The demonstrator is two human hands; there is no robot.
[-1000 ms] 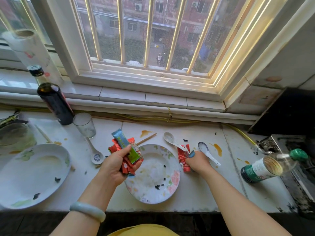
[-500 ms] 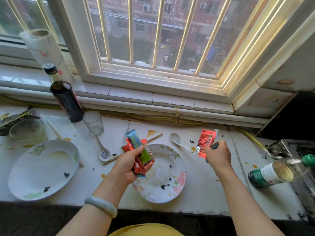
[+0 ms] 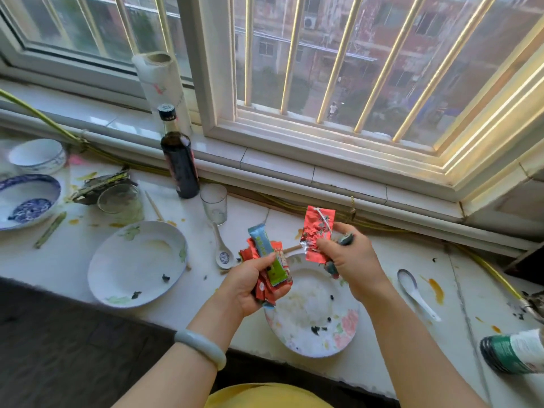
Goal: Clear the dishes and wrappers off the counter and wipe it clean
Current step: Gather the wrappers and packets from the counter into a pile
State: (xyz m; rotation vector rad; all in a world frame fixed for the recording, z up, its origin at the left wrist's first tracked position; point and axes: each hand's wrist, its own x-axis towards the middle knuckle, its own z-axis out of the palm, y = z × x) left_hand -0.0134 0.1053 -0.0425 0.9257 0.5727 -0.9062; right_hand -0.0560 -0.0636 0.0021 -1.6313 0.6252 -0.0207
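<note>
Over the flowered plate [image 3: 312, 328], mid wrapper pickup: both hands full, dishes and wiping not yet started.

Left hand [image 3: 250, 285] has its grip closed on a bunch of wrappers [image 3: 269, 262]; right hand [image 3: 350, 259] pinches a red packet [image 3: 318, 234] just beside it, something small tucked in the palm. I judge the next move is merging the packet into the bunch. Print on the wrappers and the bottle [image 3: 179, 163] is too blurred to read. Plates, spoons and stains remain on the surface [image 3: 394, 328].

White window frame [image 3: 212, 83] with pale vertical bars [image 3: 343, 54], daylight coming in. Red brick building [image 3: 368, 33] outside. White tiled sill [image 3: 276, 163] below, yellow hose [image 3: 488, 272] along its base. Dark floor [image 3: 59, 343] bottom left.
</note>
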